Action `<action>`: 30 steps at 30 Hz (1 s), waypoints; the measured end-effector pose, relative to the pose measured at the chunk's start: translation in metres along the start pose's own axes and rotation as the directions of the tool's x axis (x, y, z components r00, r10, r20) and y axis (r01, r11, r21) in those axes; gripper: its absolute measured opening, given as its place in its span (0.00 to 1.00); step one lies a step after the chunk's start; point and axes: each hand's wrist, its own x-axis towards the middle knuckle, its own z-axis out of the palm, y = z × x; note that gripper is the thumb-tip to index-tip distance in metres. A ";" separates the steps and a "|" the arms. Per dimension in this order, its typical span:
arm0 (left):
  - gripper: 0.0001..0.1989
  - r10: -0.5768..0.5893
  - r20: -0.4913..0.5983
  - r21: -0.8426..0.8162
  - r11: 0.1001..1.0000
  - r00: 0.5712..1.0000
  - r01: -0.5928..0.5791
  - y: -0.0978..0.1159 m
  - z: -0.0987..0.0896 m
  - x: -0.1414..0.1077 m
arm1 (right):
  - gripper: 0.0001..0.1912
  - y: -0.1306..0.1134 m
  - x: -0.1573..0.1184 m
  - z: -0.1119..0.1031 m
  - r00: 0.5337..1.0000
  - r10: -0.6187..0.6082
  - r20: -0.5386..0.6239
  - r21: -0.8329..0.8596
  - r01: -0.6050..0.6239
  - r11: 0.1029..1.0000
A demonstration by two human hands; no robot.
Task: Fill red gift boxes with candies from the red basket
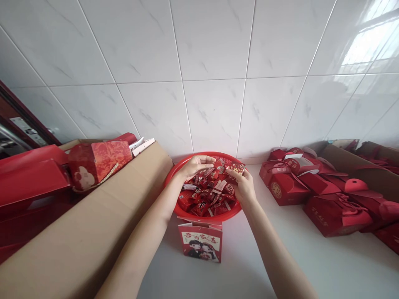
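A round red plastic basket [170, 174] holds many small wrapped sweets [204, 195], mostly in red wrappers. My left hand [198, 166] is over the basket's far left part, thumb and fingers drawn together; what lies between the fingertips is too small to name. At the right side, my right hand [245, 185] pinches a red packet with gold print [239, 167] above the sweets. Directly in front of the basket stands an upright red gift box [201, 245] with a cartoon couple on its face, its top apparently open.
To the left, a long cardboard box [124, 203] holds red boxes and bags [99, 164]. Several closed red gift boxes [338, 214] sit on the right of the white tabletop [243, 265], beside another cardboard box [368, 170]. A tiled wall [215, 112] rises behind.
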 end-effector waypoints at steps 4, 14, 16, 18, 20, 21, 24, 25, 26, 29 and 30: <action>0.18 0.025 0.017 0.041 0.999 1.000 -0.026 -0.003 -0.002 0.000 | 0.15 -0.002 -0.003 0.003 0.999 -0.035 -0.027 0.018 0.036 0.999; 0.19 -0.096 0.187 0.044 0.995 0.978 0.089 0.008 0.011 -0.008 | 0.16 -0.001 -0.002 0.001 0.999 -0.041 -0.028 0.019 0.041 0.999; 0.18 -0.085 0.182 0.088 0.994 0.980 0.070 0.008 0.013 -0.009 | 0.16 0.000 -0.001 0.000 0.999 -0.036 -0.003 0.005 0.036 0.999; 0.18 -0.062 0.142 0.142 0.989 0.988 0.042 0.006 0.013 -0.007 | 0.17 0.000 0.000 -0.001 1.000 -0.014 0.015 -0.022 0.014 1.000; 0.18 -0.037 0.078 0.190 0.982 0.996 0.022 0.003 0.011 -0.006 | 0.17 0.000 0.000 -0.001 0.999 0.016 0.032 -0.050 -0.014 0.999; 0.19 -0.027 0.052 0.207 0.978 0.998 0.016 0.001 0.010 -0.005 | 0.17 0.000 0.000 -0.001 0.999 0.030 0.043 -0.065 -0.028 0.998; 0.20 0.001 0.043 0.237 0.971 0.999 -0.011 -0.004 0.008 -0.003 | 0.17 0.000 -0.001 -0.003 0.993 0.061 0.099 -0.098 -0.051 0.994; 0.21 0.004 0.058 0.243 0.970 0.998 -0.018 -0.005 0.007 -0.002 | 0.17 0.000 -0.001 -0.003 0.991 0.068 0.117 -0.107 -0.056 0.993; 0.20 0.004 0.070 0.248 0.969 0.998 -0.021 -0.006 0.007 -0.001 | 0.17 0.000 -0.001 -0.004 0.989 0.073 0.128 -0.114 -0.059 0.992; 0.19 -0.005 0.043 0.263 0.965 0.999 -0.007 -0.010 0.004 0.001 | 0.17 0.001 0.000 -0.004 0.993 0.060 0.104 -0.113 -0.048 0.992; 0.19 -0.008 0.025 0.274 0.962 1.000 0.001 -0.012 0.002 0.002 | 0.17 0.001 0.000 -0.004 0.996 0.041 0.080 -0.096 -0.034 0.995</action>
